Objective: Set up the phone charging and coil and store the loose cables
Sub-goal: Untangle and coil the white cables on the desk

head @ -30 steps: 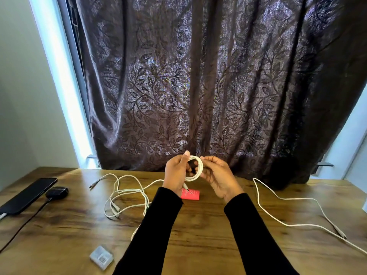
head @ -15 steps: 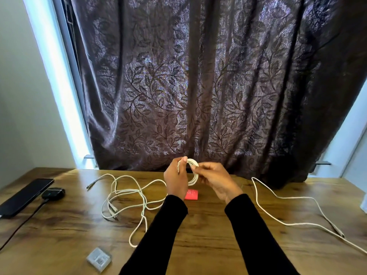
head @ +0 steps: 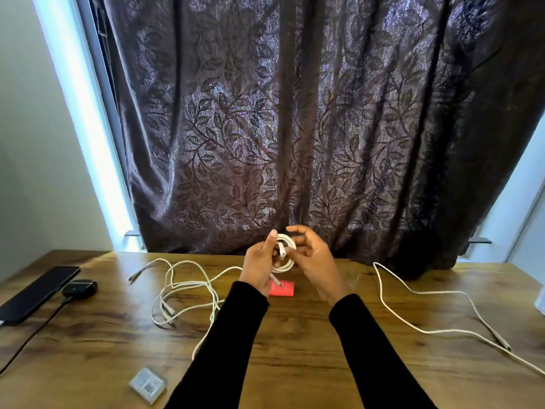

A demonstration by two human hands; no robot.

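While left hand (head: 259, 267) grips white cable coil (head: 285, 255), right hand (head: 314, 258) loosely curled beside

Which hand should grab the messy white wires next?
Probably the left hand: the tangled white cables lie on its side of the table. It grips the coiled cable now, though.

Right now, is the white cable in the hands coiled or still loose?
Coiled. The white cable forms a small ring of several loops held in the left hand, one plug end hanging below; the right hand touches it.
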